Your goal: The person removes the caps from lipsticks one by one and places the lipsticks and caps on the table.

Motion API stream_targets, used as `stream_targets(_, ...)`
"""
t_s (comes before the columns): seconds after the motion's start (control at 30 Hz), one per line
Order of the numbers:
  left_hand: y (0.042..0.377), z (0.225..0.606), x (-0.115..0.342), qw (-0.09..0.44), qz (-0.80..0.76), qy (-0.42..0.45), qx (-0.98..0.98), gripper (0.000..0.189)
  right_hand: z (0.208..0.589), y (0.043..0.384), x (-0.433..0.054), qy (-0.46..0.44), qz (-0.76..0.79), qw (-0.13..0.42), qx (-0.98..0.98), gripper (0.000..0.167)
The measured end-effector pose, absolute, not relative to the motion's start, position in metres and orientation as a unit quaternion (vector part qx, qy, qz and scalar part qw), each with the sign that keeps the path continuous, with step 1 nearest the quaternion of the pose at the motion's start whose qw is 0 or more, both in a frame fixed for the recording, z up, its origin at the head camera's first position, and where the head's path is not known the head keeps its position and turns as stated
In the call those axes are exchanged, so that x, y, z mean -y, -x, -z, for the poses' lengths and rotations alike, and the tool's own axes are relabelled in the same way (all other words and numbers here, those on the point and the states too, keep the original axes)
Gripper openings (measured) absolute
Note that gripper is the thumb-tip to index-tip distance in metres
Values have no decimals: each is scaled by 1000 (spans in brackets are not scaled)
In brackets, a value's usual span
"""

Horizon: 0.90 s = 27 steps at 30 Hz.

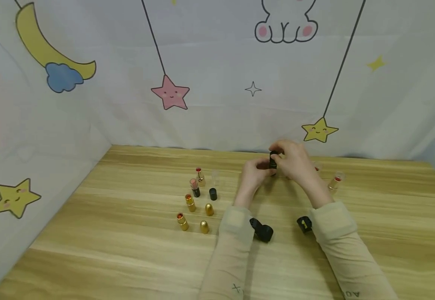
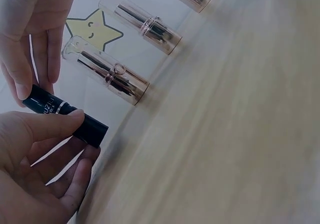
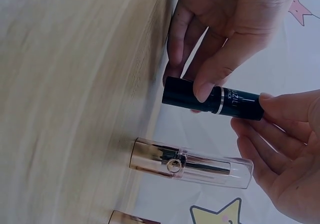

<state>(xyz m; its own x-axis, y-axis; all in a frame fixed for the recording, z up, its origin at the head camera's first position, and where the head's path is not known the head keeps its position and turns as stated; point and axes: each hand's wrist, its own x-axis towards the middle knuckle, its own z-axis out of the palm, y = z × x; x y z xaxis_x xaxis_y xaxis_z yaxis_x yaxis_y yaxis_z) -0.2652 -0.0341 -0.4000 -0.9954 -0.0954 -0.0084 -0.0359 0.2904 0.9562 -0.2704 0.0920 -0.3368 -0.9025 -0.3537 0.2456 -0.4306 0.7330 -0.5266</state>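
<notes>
Both hands hold one upright black lipstick tube (image 1: 273, 160) with a silver ring round it. My left hand (image 1: 252, 175) pinches its lower part between thumb and fingers, close above the table. The thumb and fingertips of my right hand (image 1: 294, 160) grip its upper end, which carries white lettering in the right wrist view. The tube looks closed, with no lipstick bullet showing. Just to the right stands a clear-capped lipstick (image 3: 190, 163) with a gold base, touched by neither hand.
Uncapped lipsticks stand in a left-hand column: red (image 1: 200, 178), pink (image 1: 195, 188), and two gold-cased ones (image 1: 190, 203). Beside them are a clear cap (image 1: 215, 178), a black cap (image 1: 212, 194) and two gold caps (image 1: 209, 209). Another clear-capped lipstick (image 1: 335, 182) stands right. A printed curtain (image 1: 217, 125) hangs behind.
</notes>
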Motion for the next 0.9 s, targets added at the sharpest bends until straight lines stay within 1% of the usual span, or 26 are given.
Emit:
stream_targets(0.13,262,400,36,31,596,-24,802,29,336,267,-91,-214,-302,65,927,21)
stream_targets(0.6,249,393,44,20,595,-12,803,27,332,255,-88,-228,-313,85,918,19)
stream_targets(0.9,240,389,46,23,596,-2,803,25,329,246,-87,-230,-320,91,914,19)
